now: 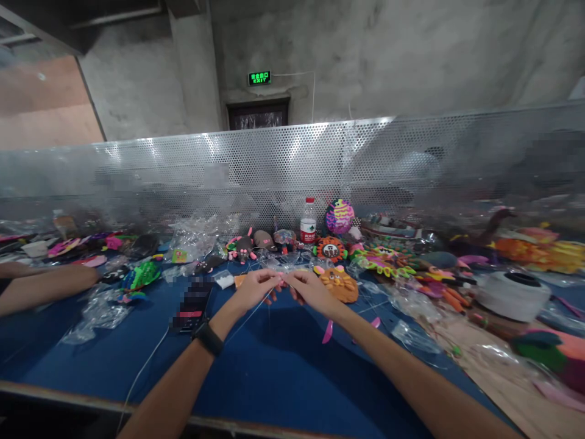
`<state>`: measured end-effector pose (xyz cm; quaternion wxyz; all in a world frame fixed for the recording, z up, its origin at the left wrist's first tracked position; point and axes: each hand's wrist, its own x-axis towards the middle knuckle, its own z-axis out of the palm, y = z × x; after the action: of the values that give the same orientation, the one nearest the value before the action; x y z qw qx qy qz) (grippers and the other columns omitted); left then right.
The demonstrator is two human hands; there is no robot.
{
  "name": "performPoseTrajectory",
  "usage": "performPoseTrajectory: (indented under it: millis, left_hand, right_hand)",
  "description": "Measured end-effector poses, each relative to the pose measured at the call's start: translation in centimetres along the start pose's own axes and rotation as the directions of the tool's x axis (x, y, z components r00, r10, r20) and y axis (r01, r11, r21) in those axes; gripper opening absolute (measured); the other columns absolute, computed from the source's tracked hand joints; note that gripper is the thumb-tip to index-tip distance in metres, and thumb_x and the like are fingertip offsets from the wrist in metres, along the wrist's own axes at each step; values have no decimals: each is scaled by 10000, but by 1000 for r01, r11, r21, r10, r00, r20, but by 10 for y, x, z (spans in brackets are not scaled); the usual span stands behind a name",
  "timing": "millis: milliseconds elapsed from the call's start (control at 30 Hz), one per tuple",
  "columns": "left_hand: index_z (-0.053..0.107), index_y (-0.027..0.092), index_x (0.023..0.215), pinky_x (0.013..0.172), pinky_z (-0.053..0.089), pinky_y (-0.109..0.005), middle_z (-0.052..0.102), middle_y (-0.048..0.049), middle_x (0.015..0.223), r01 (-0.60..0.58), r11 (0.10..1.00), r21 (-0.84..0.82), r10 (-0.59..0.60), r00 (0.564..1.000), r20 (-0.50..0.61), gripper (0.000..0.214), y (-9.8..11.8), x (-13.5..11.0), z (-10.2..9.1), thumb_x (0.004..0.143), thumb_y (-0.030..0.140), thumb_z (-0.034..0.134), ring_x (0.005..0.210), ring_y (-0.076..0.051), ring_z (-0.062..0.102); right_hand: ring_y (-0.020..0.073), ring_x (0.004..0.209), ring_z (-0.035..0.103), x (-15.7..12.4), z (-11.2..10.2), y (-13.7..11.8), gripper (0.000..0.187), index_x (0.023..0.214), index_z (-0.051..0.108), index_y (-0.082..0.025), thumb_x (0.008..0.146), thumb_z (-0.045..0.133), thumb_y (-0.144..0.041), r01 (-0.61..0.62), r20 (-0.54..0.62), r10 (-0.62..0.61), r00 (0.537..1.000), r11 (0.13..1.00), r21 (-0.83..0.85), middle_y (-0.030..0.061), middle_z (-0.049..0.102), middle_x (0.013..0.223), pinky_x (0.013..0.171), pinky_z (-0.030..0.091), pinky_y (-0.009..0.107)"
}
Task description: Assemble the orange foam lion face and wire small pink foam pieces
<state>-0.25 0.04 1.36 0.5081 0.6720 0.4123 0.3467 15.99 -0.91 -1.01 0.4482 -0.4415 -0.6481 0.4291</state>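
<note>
Above the blue table, my left hand and my right hand meet with fingertips pinched together. Between them shows a tiny pink piece, soft-clay-like and mostly covered by the fingers. Both hands appear closed on it. Just right of my right hand lies an orange-brown cat face with pink ears, close to the wrist. Pink strips rest on the table below my right forearm. A phone lies left of my left forearm, and a dark watch is on that wrist.
A water bottle and a round purple-and-yellow fish piece stand by the perforated metal screen. Crumpled plastic and a green clay figure lie left, near another person's arm. A white roll stands right.
</note>
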Motion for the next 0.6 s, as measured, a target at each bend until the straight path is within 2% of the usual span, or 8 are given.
performPoseTrajectory:
  millis: [400, 600]
  left_hand:
    - [666, 159, 992, 483, 408, -199, 666, -40, 765, 62, 998, -28, -60, 996, 63, 295, 7, -6, 0, 764, 347, 652, 572, -103, 574]
    - [644, 154, 1027, 491, 426, -208, 696, -67, 803, 75, 996, -43, -72, 995, 67, 338, 3, -4, -1, 762, 363, 667, 574, -113, 598]
  right_hand:
    - [71, 369, 395, 3, -8, 7, 470, 501, 450, -195, 764, 520, -578, 37, -34, -38, 999, 998, -42, -56, 430, 407, 387, 297, 200]
    - [72, 366, 375, 2, -6, 4, 446, 534, 479, -194, 744, 534, -585, 12, -37, -13, 999, 1000, -26, -62, 428, 410, 376, 277, 203]
